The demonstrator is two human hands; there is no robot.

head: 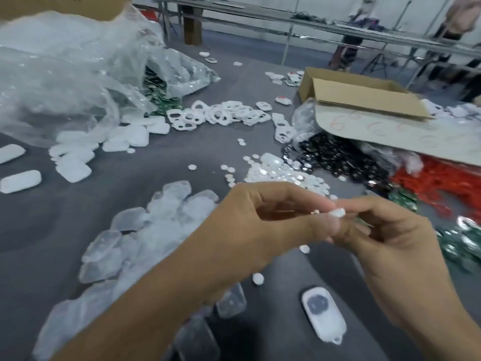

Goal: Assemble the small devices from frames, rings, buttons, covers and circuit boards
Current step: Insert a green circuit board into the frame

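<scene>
Both hands meet above the grey table. My right hand (385,235) pinches a small white button (337,212) at its fingertips. My left hand (263,225) has curled fingers touching the same spot; whether it also grips the button is blurred. Below them a white frame (324,317) with a dark opening lies on the table. Loose white buttons (276,173) are heaped behind the hands. Clear covers (145,235) are piled at the left. White frames (226,114) lie farther back. Green circuit boards (466,243) lie at the right.
A clear plastic bag (65,82) spills boards and white shells at the back left. A cardboard box (364,97) stands at the back right, with black rings (338,155) and red parts (442,183) in front of it. Two stray buttons (258,278) lie near the hands.
</scene>
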